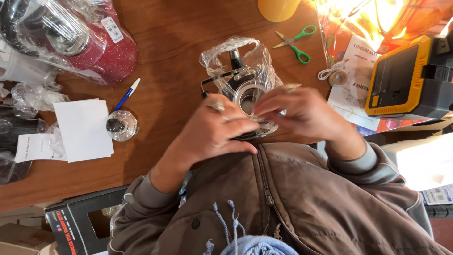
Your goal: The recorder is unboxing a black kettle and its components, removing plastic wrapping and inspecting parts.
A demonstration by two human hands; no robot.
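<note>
A black and silver fishing reel [240, 80] lies in a clear plastic bag [222, 53] on the brown wooden table [170, 42], close to my chest. My left hand [207, 134] is closed over the near side of the reel and bag, with a ring on one finger. My right hand [306, 115] pinches the bag at the reel's spool from the right. Both hands cover the lower part of the reel.
Green-handled scissors [296, 41] and a yellow cup [277, 8] lie beyond the reel. A yellow and black device [401, 78], a leaflet [351, 89] and a coiled white cable [330, 72] are at right. At left are a red glitter tumbler [111, 52] in plastic, a blue pen [126, 94], white paper [84, 130] and a glass knob [121, 125].
</note>
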